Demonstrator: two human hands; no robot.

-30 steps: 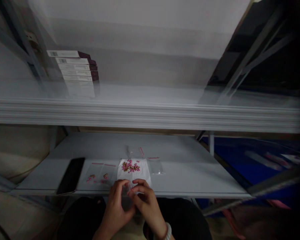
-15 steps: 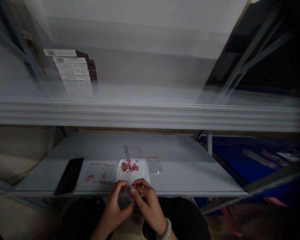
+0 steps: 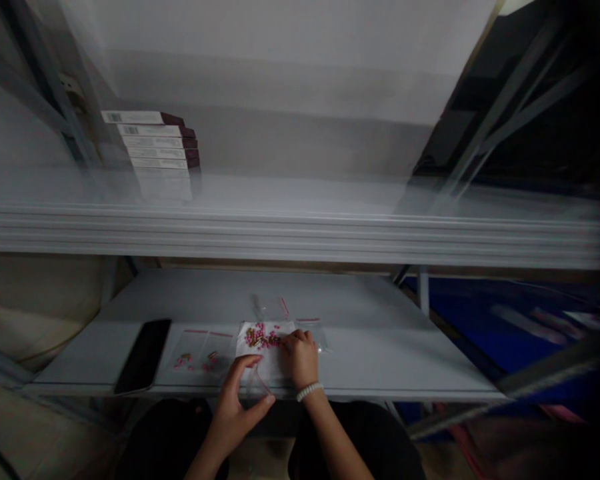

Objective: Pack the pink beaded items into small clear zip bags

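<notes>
My left hand (image 3: 235,403) holds a small clear bag (image 3: 258,385) near the front edge of the shelf (image 3: 380,360). My right hand (image 3: 300,357) curls on the white paper (image 3: 253,353), grip unclear. Most pink beads (image 3: 261,337) still lie there.

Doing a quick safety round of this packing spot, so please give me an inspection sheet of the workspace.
Surface: white shelf, level, unmarked where visible.
Job's things: white paper bearing pink and gold beads; clear bag with a few beads.
Clutter: black smartphone at left.
Hands: left hand holds small clear bag; right hand rests on the paper.
Cables: nothing seen on the shelf.
Surroundings: stacked boxes on the shelf above.
</notes>
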